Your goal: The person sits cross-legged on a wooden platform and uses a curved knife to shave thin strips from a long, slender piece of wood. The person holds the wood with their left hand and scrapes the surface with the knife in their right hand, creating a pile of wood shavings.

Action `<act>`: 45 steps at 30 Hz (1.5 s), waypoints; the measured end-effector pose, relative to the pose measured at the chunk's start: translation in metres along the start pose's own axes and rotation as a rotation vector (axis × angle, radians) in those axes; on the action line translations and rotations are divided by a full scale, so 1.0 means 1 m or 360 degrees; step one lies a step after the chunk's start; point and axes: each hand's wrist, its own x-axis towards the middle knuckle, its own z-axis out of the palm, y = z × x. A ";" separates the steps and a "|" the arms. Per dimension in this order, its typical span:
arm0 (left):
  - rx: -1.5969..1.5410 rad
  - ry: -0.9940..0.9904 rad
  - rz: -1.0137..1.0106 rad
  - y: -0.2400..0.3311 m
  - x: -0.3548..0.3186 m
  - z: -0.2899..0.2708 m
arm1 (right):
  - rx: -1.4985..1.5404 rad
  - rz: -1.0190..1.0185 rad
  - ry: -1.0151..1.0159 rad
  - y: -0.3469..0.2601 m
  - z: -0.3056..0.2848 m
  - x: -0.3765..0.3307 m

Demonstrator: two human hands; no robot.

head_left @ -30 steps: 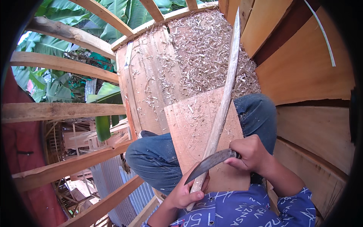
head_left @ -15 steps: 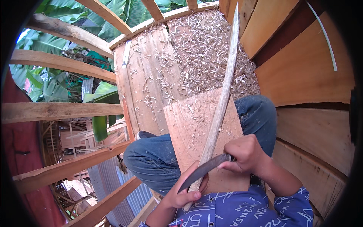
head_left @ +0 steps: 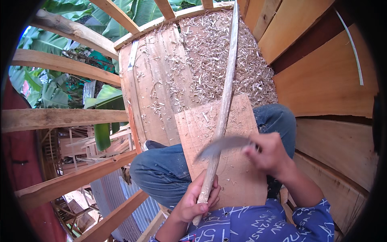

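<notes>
Stick (head_left: pixel 224 101) across board (head_left: pixel 238 177) on lap, shavings (head_left: pixel 213 60) beyond

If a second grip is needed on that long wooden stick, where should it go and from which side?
Best on the bare stretch of the wooden stick beyond the blade, coming from its left side. The left hand already wraps the near end, and the right hand holds the blade across the middle. The far stretch is slim, straight and free above the shavings, probably easy to close fingers around.

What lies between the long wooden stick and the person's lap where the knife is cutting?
In the head view, a flat wooden board rests across the jeans-clad knees, under the stick and the curved knife.
</notes>
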 end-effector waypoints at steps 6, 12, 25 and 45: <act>-0.0091 -0.0039 -0.0022 0.008 0.002 -0.004 | -0.0002 -0.0162 -0.0066 -0.016 0.001 -0.009; 0.0070 -0.0039 -0.0031 0.005 0.008 -0.004 | -0.0124 -0.0147 -0.0058 -0.006 0.011 -0.005; -0.0046 -0.0013 -0.0094 0.003 0.006 -0.008 | -0.0226 -0.0034 -0.0009 0.002 0.017 0.003; 0.0113 0.0078 -0.0098 -0.007 0.009 -0.001 | -0.0086 -0.0021 -0.0024 0.000 -0.003 0.001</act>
